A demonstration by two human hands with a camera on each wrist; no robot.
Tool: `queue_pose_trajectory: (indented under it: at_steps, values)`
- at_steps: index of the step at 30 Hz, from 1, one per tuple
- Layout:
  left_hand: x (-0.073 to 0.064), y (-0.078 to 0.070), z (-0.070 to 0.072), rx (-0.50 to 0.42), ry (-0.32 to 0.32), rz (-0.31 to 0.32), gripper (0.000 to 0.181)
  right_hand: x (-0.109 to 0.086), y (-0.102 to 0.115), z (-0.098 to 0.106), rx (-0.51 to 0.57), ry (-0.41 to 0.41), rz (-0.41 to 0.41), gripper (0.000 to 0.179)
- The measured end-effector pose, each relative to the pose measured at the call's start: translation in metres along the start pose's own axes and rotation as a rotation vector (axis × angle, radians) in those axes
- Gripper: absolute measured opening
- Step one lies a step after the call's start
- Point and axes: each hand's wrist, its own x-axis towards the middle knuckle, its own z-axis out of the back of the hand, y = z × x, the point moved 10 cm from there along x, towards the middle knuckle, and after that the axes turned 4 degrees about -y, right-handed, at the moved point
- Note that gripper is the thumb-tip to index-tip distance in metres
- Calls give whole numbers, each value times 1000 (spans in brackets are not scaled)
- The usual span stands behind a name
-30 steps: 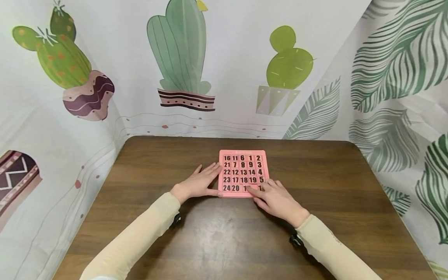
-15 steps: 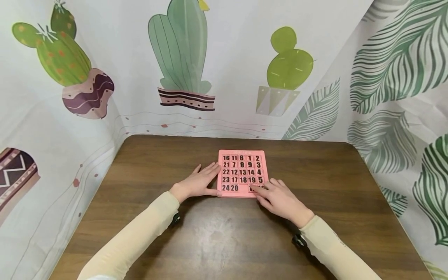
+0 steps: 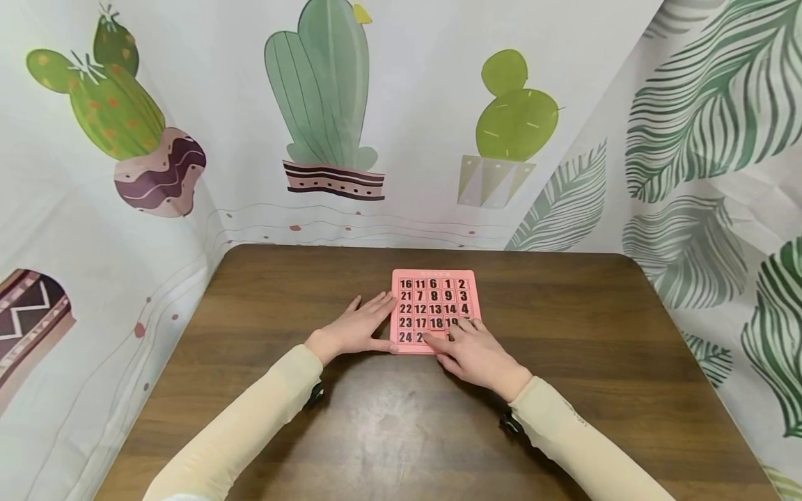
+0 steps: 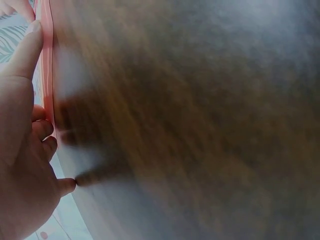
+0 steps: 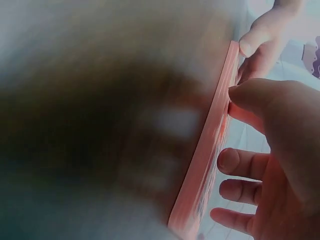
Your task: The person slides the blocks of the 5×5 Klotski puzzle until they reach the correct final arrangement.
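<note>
Number-slide puzzle (image 3: pixel 435 303), pink and flat, lies just below and right of the middle of my head view. It is nearly square, so I find no long axis to respect. Left hand (image 3: pixel 349 329) touches its left edge, thumb spread away to the lower left corner. Right hand (image 3: pixel 477 353) comes over it from lower right, fingers a little spread, pinching nothing; it is the nearer one to the bottom row. From my distance, I judge that everything depends on its index finger (image 3: pixel 436 342): the tip seems to rest on a tile (image 3: pixel 419 337) beginning with 2, immediately right of the corner tile (image 3: pixel 405 337), 24.
</note>
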Motion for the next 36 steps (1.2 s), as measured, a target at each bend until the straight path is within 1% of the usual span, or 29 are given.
queue_pose_trajectory:
  at_steps: [6, 10, 13, 17, 23, 26, 30, 33, 36]
  values:
    - [3, 3, -4, 5, -16, -6, 106, -13, -12, 6, 25, -23, -43, 41]
    - [4, 6, -4, 5, -21, -7, 107, -17, -17, 7, 11, -28, -54, 39]
    - [5, 7, -4, 12, -19, -3, 108, -14, -14, 7, 4, -38, -44, 37]
    - [5, 7, -5, 23, -19, 0, 108, -3, -3, 4, 19, -33, -23, 36]
    - [3, 5, -5, 18, -18, 5, 107, 18, 25, -9, 15, 59, 20, 40]
    - [2, 3, -4, 24, -20, 3, 106, 26, 33, -15, 5, 95, 31, 41]
    - [2, 1, -5, 13, -13, 2, 106, 26, 33, -17, 8, 110, 14, 41]
    - [1, 2, -4, 5, -12, 2, 105, 20, 26, -15, 17, 103, -14, 40]
    - [1, 2, -2, 4, -22, -6, 105, 11, 17, -12, 30, 79, -37, 40]
